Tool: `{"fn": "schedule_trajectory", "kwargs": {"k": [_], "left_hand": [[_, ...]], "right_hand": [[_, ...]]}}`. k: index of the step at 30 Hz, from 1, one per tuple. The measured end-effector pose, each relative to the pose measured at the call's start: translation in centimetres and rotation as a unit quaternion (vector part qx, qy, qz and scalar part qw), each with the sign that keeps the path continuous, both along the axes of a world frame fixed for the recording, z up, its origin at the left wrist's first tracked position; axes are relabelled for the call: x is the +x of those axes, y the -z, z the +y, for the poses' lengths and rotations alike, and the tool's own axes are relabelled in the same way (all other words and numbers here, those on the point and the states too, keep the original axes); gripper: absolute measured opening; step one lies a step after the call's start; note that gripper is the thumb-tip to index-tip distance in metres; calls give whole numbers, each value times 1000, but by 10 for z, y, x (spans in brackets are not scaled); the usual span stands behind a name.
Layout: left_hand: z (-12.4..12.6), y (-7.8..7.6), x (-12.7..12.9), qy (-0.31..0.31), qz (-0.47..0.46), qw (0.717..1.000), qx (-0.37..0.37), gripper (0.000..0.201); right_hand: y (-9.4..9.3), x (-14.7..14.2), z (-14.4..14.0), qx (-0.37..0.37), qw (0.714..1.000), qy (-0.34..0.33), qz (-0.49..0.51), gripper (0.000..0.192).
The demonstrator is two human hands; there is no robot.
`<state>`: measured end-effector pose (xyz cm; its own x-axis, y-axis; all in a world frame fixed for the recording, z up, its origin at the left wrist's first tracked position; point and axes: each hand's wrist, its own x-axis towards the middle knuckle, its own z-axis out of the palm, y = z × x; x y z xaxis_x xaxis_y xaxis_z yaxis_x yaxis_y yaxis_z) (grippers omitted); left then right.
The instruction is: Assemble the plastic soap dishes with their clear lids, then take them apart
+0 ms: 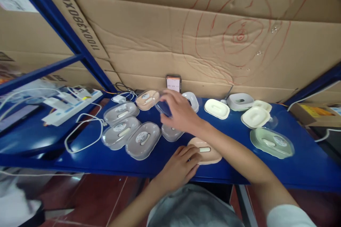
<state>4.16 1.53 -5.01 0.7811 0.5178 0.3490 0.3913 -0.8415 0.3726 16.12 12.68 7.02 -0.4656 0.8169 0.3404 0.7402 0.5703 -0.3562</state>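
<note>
Head view: two hands working over oval soap-box parts on a blue shelf.

Right hand (179, 110) reaches forward, fingers closed on a clear lid (163, 108) held above the shelf (293, 163); left hand (181, 165) lies flat, fingers steadying the pink box (206, 150) at the front edge, keeping it from sliding.

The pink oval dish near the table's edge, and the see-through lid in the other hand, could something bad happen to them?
Maybe, in two ways.
1. The pink oval dish sits close to the blue table's front edge, with only the left hand resting on it; a nudge might push it off.
2. The right hand holds a clear lid above tightly packed grey lidded dishes; lowering it carelessly could bump them.
</note>
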Motion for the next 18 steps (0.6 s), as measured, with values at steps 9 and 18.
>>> {"fn": "schedule_trajectory", "kwargs": {"k": [9,18], "left_hand": [[-4,14,-8,-66,-107,989,-73,26],[0,16,-18,-81,-127,972,-182,94]], "right_hand": [[100,161,-151,20,986,122,112,69],[119,132,-150,2,1000,-8,18,71]]}}
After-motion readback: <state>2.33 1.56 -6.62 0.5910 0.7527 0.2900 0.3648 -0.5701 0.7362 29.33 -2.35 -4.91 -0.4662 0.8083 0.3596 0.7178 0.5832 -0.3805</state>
